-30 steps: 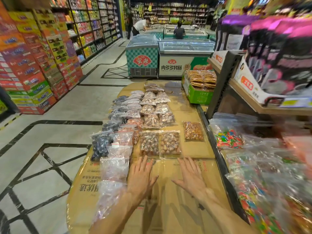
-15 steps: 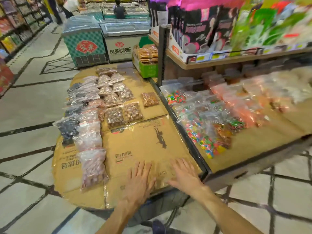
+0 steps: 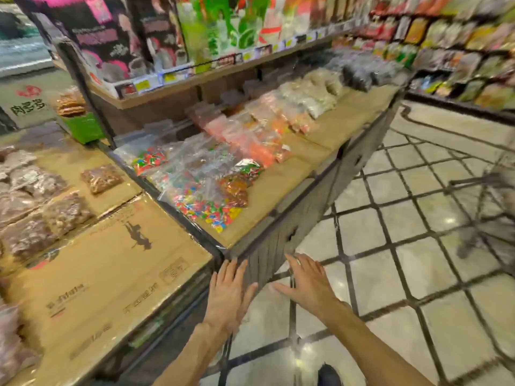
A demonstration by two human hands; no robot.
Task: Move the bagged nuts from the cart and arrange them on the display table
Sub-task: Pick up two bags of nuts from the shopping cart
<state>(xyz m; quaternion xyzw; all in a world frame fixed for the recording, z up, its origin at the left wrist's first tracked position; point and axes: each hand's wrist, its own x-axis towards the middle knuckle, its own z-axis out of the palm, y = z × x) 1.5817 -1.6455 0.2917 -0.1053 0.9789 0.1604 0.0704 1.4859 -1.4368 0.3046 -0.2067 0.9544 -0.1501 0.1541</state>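
Note:
Clear bags of brown nuts (image 3: 67, 213) lie in rows on the cardboard-covered display table (image 3: 111, 274) at the left; one bag (image 3: 101, 178) lies apart on its right side. My left hand (image 3: 228, 293) and my right hand (image 3: 306, 282) are both empty, fingers straight and spread, held in the air off the table's corner, above the floor. A blurred wire cart (image 3: 490, 204) stands at the right edge; its load cannot be made out.
A longer stand (image 3: 278, 185) runs back to the right, with bags of coloured candy (image 3: 206, 201) and other snacks on it. Shelves of packaged goods rise behind it. A green crate (image 3: 83, 126) sits at the back left. Tiled floor (image 3: 404, 274) spreads to the right.
The view has swung right, away from the nut table toward the aisle and the cart. Both hands have come off the cardboard and now hover beyond the table's corner.

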